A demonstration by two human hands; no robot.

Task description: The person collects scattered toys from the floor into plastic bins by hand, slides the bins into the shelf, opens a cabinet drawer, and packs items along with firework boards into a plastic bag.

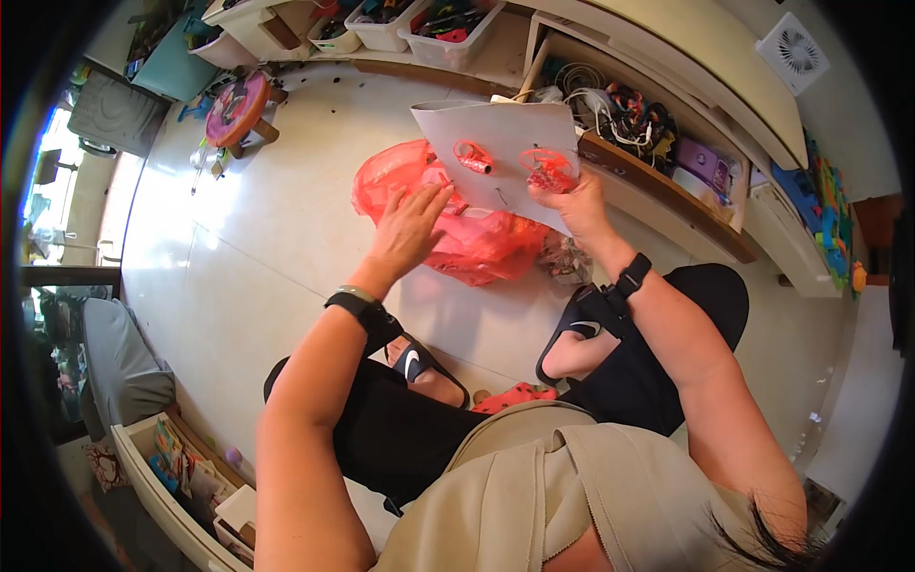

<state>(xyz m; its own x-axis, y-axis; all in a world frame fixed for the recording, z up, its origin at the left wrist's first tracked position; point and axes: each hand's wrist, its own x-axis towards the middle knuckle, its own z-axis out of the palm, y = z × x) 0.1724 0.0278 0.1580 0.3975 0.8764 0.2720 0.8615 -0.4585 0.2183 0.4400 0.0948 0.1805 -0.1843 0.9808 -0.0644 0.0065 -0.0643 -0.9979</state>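
Note:
A white sheet point(491, 124), stiff-looking and slightly curved, is tilted up in front of me. My right hand point(579, 208) grips its right edge, the thumb on the near face. On the sheet are a small red roll-shaped piece point(474, 157) and a round red piece point(547, 170) by my right thumb; I cannot tell their kind. My left hand point(410, 232) is open, fingers stretched over a crumpled red plastic bag point(491, 250) on the floor. A clear bag point(566, 261) with small things inside lies beside it, under my right wrist.
An open drawer point(658, 176) with cables and a purple box stands at the right. White bins point(448, 38) line the back shelf. A small pink stool point(238, 107) is at the far left. Another open drawer point(181, 477) is at lower left. My sandalled feet point(429, 372) flank the floor before me.

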